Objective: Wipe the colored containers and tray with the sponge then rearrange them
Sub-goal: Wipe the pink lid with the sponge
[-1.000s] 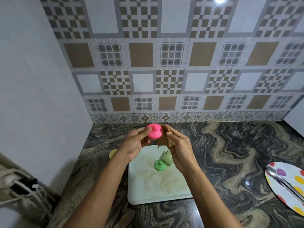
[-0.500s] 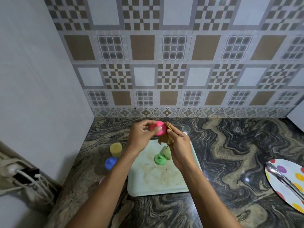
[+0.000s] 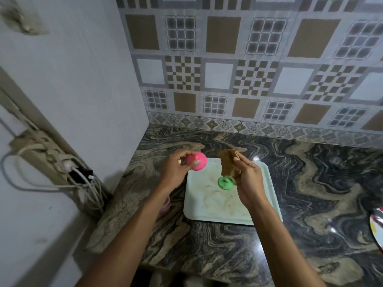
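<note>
My left hand grips a small pink container above the left far corner of the pale tray. My right hand holds a crumpled brown sponge over the tray, a hand's width to the right of the pink container. A green container lies on the stained tray just under the sponge. My left arm hides the countertop to the left of the tray; a bit of yellow shows behind my left fingers.
The tray rests on a marbled countertop in a corner, white wall at left, tiled wall behind. A power strip with cables hangs on the left wall. A dotted plate sits at the right edge.
The hands have parted: the pink container moved left with my left hand, and the sponge came off it. The view has swung left, so the tray sits more to the right.
</note>
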